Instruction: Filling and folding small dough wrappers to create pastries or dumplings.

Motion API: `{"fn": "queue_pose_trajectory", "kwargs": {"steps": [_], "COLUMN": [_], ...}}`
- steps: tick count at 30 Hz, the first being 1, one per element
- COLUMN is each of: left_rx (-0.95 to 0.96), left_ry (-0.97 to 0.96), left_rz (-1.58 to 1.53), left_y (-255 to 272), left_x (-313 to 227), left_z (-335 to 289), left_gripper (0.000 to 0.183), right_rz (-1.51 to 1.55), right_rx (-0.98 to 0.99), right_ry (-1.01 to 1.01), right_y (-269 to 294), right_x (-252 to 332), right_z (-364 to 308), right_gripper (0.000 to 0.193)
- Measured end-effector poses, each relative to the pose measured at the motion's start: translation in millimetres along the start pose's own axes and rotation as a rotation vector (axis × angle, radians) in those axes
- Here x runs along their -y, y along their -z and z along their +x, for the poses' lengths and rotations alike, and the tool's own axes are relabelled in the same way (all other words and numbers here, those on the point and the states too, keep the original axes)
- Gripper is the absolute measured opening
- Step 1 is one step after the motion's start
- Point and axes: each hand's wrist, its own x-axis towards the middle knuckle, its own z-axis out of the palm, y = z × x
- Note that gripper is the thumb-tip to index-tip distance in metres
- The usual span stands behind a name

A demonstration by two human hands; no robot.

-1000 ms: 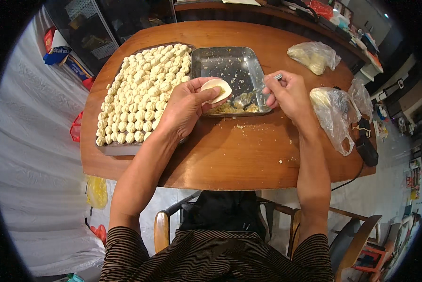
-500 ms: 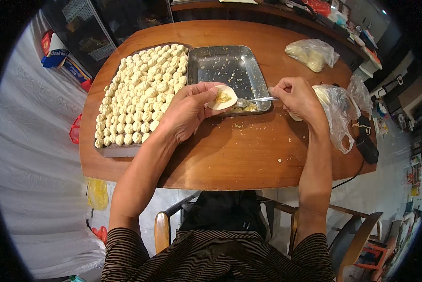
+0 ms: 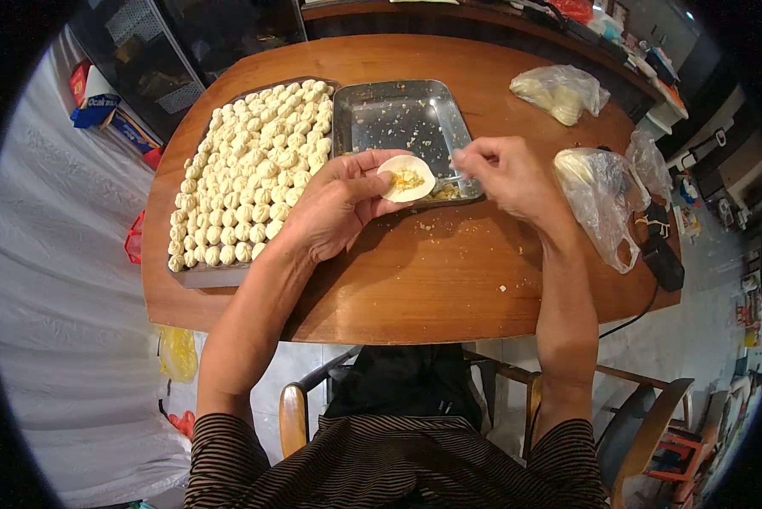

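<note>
We see a cream wrapper (image 3: 409,162), orange-flecked yellow filling (image 3: 406,180), pale yellow dumplings (image 3: 258,170) at ten o'clock, a dark grey tray (image 3: 388,109) at twelve and a black-and-tan striped shirt (image 3: 394,462) at six.

White lettering stood on a blue-and-white package (image 3: 97,114) at the upper left of the frame, partly blurred.
</note>
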Motion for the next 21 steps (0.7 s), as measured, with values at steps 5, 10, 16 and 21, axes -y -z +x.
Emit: {"fn": "queue_pose_trajectory", "kwargs": {"steps": [5,10,16,21], "left_rx": [0.006,-0.007,0.022,0.063], "left_ry": [-0.004,-0.017,-0.018,-0.025], "left_rz": [0.011,0.083,0.106,0.144], "left_y": [3.7,-0.4,0.6,0.7], "left_x": [2.7,2.9,9.0,10.3], "left_z": [-0.3,-1.6,0.3,-0.4], "left_gripper": [0.032,0.034,0.037,0.043], "right_rz": [0.149,0.19,0.177,0.118], "right_rx": [0.039,0.009,-0.023,-0.022], "right_ry": [-0.021,0.016,0.14,0.149], "right_y": [-13.1,-15.7,-27.8,-32.8], "right_x": [14.8,16.1,9.1,20.0], "right_z": [-1.4,-0.5,2.9,-1.1], "right_gripper": [0.029,0.026,0.028,0.032]}}
